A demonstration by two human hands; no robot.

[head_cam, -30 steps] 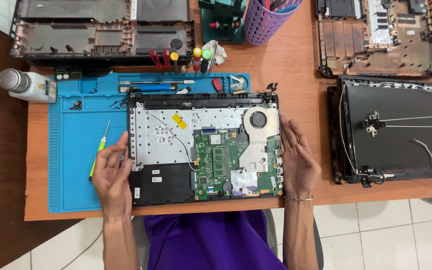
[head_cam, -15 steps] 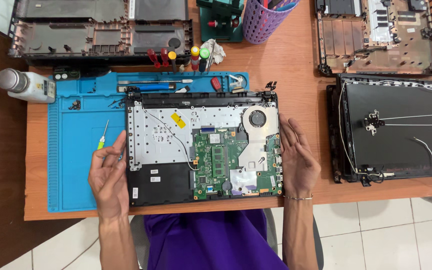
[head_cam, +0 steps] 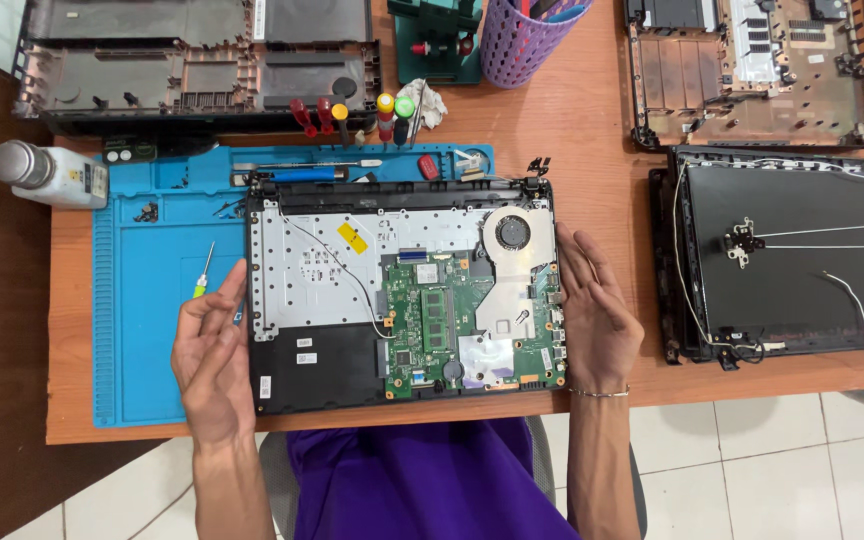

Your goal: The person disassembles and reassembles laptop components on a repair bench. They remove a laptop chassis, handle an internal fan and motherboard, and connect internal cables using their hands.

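An opened black laptop base, its green rectangular motherboard and round silver cooling fan laid bare, sat on the blue silicone repair mat near the front edge of the orange-brown wooden surface. The left hand lay against the left edge of the base, palm up and fingers loosely spread, gripping nothing; a small green-handled screwdriver rested on the mat just beside its fingertips, apart from them as far as could be told. The right hand pressed flat and open along the right edge of the base, likewise empty.

Judging from how things lay, the teardown was well along: the bottom cover was already off, the board, fan, silver heat plate and thin black cable crossing the grey metal shield were all exposed, and a yellow strip of tape marked one spot on the shield. The board and fan were still seated in the base, so their removal appeared to remain.

Around the work, a separated black display lid with its hinges and antenna wires lay to the right, two more stripped laptop shells stood along the far edge, and a white bottle with a metal cap lay on its side at the left. A row of screwdrivers with red, yellow and green handles rested at the top of the mat, near a purple mesh cup.
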